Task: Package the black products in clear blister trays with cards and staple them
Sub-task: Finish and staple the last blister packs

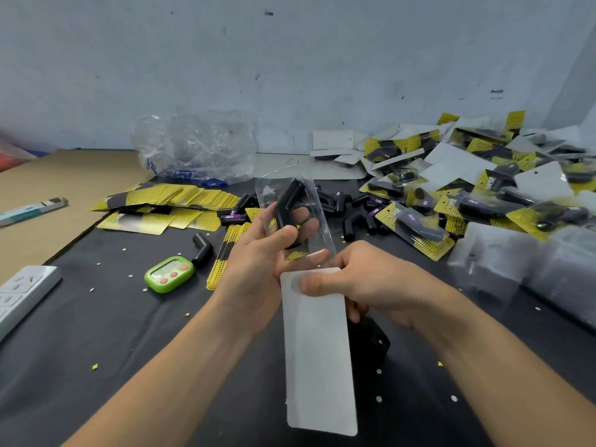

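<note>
My left hand (258, 253) grips a clear blister tray (317, 204) with a black angled product (288, 204) seated in it, held up over the middle of the black mat. My right hand (364, 279) pinches the top end of a long card (317, 350), its white back facing me, right at the tray's lower edge. A black stapler (371, 340) lies on the mat under the card and my right hand, partly hidden. Loose black products (351, 211) lie behind the tray.
Yellow-and-black cards (167, 201) fan out at the left. A heap of finished packs (467, 188) fills the right, with stacked clear trays (532, 269) beside it. A green timer (169, 274), a lone black product (203, 246), a power strip (22, 291) and a crumpled plastic bag (196, 146) sit around.
</note>
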